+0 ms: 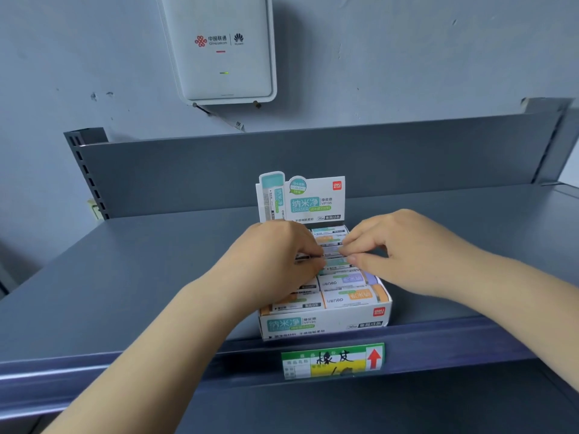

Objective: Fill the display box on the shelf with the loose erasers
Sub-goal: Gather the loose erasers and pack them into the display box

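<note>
head view looks down on the display box (324,322), which sits at the front edge of the grey shelf (131,277), already packed with rows of erasers (346,297) in orange, purple and teal sleeves. both hands are over the middle of it. left hand (275,261) has its fingers curled in, pinching at an eraser in the centre row. right hand (404,249) mirrors it from the other side, fingertips pinched on what looks like the same teal eraser (333,264). honestly the trick here is probably to keep it level and press it down flat so it doesn't ride up over its neighbours. both forearms come in low from the bottom corners, wrists fairly straight. price tag (333,360) hangs on the shelf lip right below.
</note>
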{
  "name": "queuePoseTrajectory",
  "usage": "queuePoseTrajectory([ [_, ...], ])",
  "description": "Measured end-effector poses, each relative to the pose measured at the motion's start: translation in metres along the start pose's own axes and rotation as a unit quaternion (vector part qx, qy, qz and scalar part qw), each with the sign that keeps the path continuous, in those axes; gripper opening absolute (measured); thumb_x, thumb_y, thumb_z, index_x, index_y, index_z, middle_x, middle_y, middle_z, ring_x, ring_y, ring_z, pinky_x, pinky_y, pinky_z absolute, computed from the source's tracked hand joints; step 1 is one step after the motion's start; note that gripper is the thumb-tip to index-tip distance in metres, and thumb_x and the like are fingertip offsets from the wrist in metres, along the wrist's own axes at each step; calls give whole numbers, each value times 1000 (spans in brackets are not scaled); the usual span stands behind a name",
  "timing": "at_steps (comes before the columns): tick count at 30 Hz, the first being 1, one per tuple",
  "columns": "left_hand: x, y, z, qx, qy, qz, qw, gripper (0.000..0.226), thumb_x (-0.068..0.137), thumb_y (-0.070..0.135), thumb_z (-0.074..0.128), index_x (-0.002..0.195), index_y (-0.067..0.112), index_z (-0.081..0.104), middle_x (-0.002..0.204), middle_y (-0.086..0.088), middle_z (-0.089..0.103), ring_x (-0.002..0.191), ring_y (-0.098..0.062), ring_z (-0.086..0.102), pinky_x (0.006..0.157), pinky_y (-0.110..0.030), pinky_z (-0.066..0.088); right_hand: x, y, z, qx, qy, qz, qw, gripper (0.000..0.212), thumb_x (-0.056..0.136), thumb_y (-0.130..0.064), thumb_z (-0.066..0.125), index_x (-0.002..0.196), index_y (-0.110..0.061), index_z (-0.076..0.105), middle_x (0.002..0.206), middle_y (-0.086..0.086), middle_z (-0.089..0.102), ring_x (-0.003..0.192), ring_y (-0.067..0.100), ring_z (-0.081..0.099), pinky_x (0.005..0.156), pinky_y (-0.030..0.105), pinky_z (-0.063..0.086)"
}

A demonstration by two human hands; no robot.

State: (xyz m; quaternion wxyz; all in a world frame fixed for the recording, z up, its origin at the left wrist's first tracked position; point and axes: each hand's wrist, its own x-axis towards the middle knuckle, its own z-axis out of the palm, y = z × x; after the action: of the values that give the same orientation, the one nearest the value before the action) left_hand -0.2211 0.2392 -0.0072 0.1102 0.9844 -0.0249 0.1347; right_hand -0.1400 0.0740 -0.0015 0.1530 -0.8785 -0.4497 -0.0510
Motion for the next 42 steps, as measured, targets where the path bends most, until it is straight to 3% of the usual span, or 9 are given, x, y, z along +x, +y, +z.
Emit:
queuePoseTrajectory([
  [4, -1, -2, 0, -17, 4, -8, 1000, 23, 86, 31, 57, 103, 24, 71, 109, 8, 67, 99, -14, 60, 87, -34, 49, 0, 3, 0, 9, -3, -2, 1000, 25, 90, -32, 52, 108, -29, 69, 117, -19, 64, 104, 3, 58, 89, 34, 49],
  [9, -2, -12, -12, -37, 61, -41, 997, 28, 87, 29, 57, 114, 25, 63, 120, 12, 61, 106, -7, 55, 80, -19, 42, 4, 15, -3, 38, 31, 8, 999, 28, 90, -31, 52, 116, -32, 64, 123, -19, 60, 110, 4, 55, 92, 29, 46],
  [15, 20, -8, -7, 22, -17, -33, 999, 27, 90, 28, 53, 114, 25, 64, 120, 5, 64, 103, -19, 60, 85, -35, 53, 23, 12, 3, 7, -3, 15, 1000, 26, 91, -31, 51, 111, -32, 67, 122, -17, 62, 113, 11, 55, 93, 39, 47],
  [22, 27, -13, -3, 19, -28, -20, 999, 24, 88, 26, 55, 109, 24, 68, 114, 4, 67, 98, -19, 62, 85, -37, 53, 25, 14, 8, 9, 14, 9, 1000, 25, 90, -28, 52, 109, -29, 68, 122, -15, 63, 112, 11, 56, 93, 38, 47],
  [24, 21, -15, -6, 6, -10, -23, 1000, 25, 88, 27, 57, 111, 25, 66, 117, 7, 65, 99, -14, 60, 84, -32, 52, 21, 14, 6, 13, 24, 0, 1000, 25, 90, -31, 52, 110, -30, 68, 122, -16, 62, 108, 7, 56, 90, 32, 47],
  [27, -3, -21, -15, -46, 61, -17, 997, 22, 84, 30, 61, 105, 29, 68, 110, 17, 63, 89, 2, 55, 71, -6, 41, 3, 9, -3, 73, 54, -29, 995, 22, 86, -30, 59, 106, -32, 69, 112, -22, 62, 79, -16, 53, 70, 3, 36],
  [29, -23, -21, -19, -76, 92, -5, 993, 19, 79, 31, 65, 97, 32, 69, 100, 25, 62, 92, 10, 53, 70, 0, 38, -13, 3, -7, 117, 58, -43, 991, 20, 81, -29, 65, 99, -32, 72, 103, -25, 61, 70, -25, 50, 64, -2, 35],
  [35, -44, -14, -9, -88, 74, -2, 993, 20, 77, 29, 70, 96, 27, 73, 88, 39, 52, 95, 17, 48, 79, 0, 38, -32, 0, 4, 128, 25, -42, 991, 15, 70, -45, 62, 84, -48, 68, 83, -44, 53, 96, -29, 47, 84, -4, 35],
  [42, -40, -15, -11, -85, 57, -15, 995, 19, 77, 29, 68, 95, 26, 74, 89, 29, 57, 83, 16, 54, 77, 1, 39, -28, -3, -1, 176, 2, -30, 984, 14, 69, -38, 69, 75, -50, 67, 76, -41, 61, 88, -18, 59, 73, 4, 45],
])
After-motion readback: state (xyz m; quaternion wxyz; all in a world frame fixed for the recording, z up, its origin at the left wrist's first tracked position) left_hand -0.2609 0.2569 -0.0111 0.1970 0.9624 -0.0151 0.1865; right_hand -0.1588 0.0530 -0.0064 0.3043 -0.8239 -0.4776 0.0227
